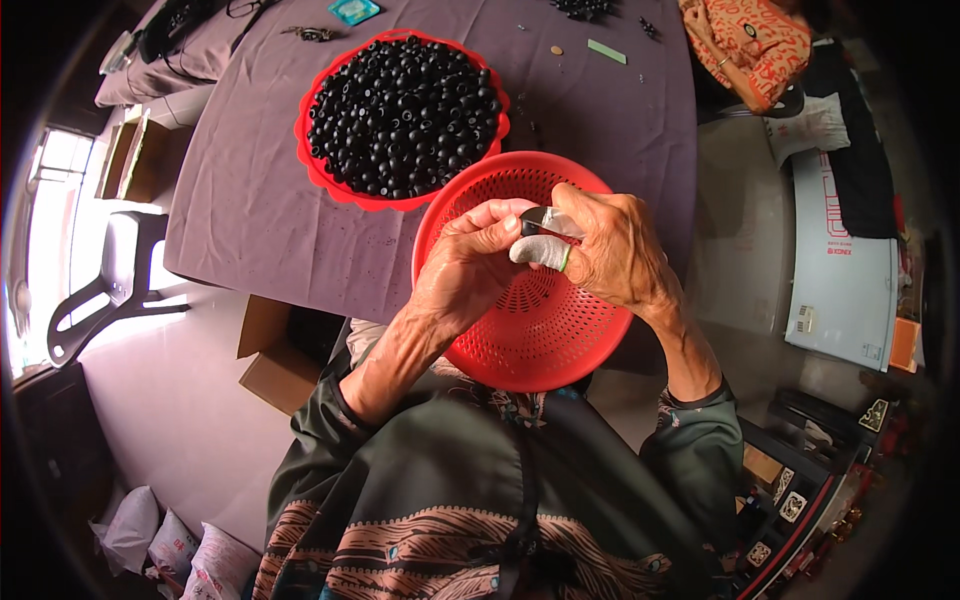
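Black chair: the dark plastic chair [125,275] stands at far left on the pale floor, by the bright window.
White sacks: a few sacks [218,562] slump together on the floor at lower left.
Cardboard box: an open carton [275,383] sits on the floor under the near edge of the table.
Table: a mauve cloth [235,215] covers it, creased and hanging at the near edge.
Scalloped bowl: the red bowl [303,150] rests on the table, heaped to the rim with small round black pieces [405,115], several showing a hole.
Left hand: the person's left hand [462,262] is raised over the colander, its grip pinching a glossy dark piece [534,226] between thumb and finger.
Red colander: this perforated vessel [545,350] lies below both hands, in front of the person's body, its rim overlapping the bowl's edge in this view.
Right hand: the right hand [622,245] bends in at the dark piece's right side, a pale sheath [537,250] with a green edge on one digit; the crowded fingertips hide whether its grip pinches the piece too.
Green strip: a flat pale-green strip [607,51] lies on the table's far part.
Other person: someone in an orange patterned top [755,45] sits at upper right.
Pale carton: a large light-blue box [840,280] stands at far right.
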A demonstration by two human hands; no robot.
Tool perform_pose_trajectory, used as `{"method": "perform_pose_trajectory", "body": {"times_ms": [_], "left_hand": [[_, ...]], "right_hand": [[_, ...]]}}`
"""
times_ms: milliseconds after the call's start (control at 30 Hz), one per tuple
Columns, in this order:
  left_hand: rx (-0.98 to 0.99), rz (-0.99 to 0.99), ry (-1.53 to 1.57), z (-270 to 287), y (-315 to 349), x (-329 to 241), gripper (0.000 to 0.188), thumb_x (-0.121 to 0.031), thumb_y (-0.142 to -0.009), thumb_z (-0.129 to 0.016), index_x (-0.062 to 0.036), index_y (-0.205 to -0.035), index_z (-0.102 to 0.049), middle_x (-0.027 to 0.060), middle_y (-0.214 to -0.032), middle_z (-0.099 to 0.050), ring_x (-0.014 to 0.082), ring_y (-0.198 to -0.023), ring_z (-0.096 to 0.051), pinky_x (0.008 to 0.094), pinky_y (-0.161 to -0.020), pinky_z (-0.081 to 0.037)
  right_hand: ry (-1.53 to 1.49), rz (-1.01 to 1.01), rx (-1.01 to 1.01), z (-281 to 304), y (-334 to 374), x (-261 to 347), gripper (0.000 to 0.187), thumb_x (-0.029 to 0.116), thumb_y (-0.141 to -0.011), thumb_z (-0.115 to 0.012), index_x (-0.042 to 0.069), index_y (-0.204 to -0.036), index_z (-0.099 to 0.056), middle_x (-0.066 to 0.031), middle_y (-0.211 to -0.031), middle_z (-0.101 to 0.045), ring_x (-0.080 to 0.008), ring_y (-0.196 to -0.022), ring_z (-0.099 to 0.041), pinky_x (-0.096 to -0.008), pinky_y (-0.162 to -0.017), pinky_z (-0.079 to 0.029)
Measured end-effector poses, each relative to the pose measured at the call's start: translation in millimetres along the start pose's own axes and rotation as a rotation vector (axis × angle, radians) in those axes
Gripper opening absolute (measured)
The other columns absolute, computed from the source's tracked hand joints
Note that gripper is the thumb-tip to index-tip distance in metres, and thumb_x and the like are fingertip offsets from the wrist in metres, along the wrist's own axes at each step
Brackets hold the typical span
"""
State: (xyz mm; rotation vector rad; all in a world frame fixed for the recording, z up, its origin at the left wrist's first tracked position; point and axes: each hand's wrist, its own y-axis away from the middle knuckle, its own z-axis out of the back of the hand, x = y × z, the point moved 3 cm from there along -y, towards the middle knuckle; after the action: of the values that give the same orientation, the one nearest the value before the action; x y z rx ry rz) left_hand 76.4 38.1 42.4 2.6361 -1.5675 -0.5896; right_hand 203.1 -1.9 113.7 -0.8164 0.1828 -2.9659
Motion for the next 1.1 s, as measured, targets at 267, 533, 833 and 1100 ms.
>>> {"method": "perform_pose_trajectory", "body": {"times_ms": [267, 533, 833, 1100], "left_hand": [[-0.017, -0.016, -0.014, 3, 1, 0, 0.016, -0.008, -0.087, -0.053, -0.0006, -0.100, -0.057, 0.0062, -0.094, -0.060, 0.0153, -0.085, -0.057, 0.0305, -0.080, -0.048], [-0.039, -0.079, -0.047, 3, 2, 1, 0.014, -0.005, -0.086, -0.053, 0.0004, -0.099, -0.058, 0.0072, -0.094, -0.059, 0.0154, -0.087, -0.057, 0.0308, -0.083, -0.048], [-0.089, -0.091, -0.070, -1, 2, 3, 0.014, -0.006, -0.086, -0.054, 0.0000, -0.097, -0.058, 0.0059, -0.090, -0.060, 0.0140, -0.083, -0.057, 0.0291, -0.079, -0.048], [-0.012, -0.051, 0.049, -2, 3, 1, 0.016, -0.009, -0.086, -0.055, -0.0014, -0.099, -0.058, 0.0037, -0.087, -0.060, 0.0133, -0.081, -0.057, 0.0308, -0.079, -0.047]], "right_hand": [[0.015, 0.049, -0.039, -3, 1, 2, 0.043, 0.040, -0.072, -0.069, 0.005, -0.066, -0.046, -0.0095, -0.055, -0.055, -0.0281, -0.051, -0.057, -0.0370, -0.045, -0.044], [0.155, 0.067, -0.073, -4, 4, 4, 0.042, 0.044, -0.077, -0.062, 0.007, -0.064, -0.047, -0.0071, -0.051, -0.053, -0.0243, -0.049, -0.057, -0.0362, -0.042, -0.043], [0.181, 0.153, -0.087, -11, 10, 3, 0.044, 0.042, -0.074, -0.067, 0.005, -0.065, -0.045, -0.0077, -0.053, -0.050, -0.0264, -0.048, -0.055, -0.0364, -0.041, -0.041], [0.026, 0.039, -0.085, 8, 3, 1, 0.052, 0.050, -0.069, -0.066, 0.003, -0.068, -0.046, -0.0115, -0.058, -0.053, -0.0287, -0.053, -0.057, -0.0345, -0.046, -0.044]]}}
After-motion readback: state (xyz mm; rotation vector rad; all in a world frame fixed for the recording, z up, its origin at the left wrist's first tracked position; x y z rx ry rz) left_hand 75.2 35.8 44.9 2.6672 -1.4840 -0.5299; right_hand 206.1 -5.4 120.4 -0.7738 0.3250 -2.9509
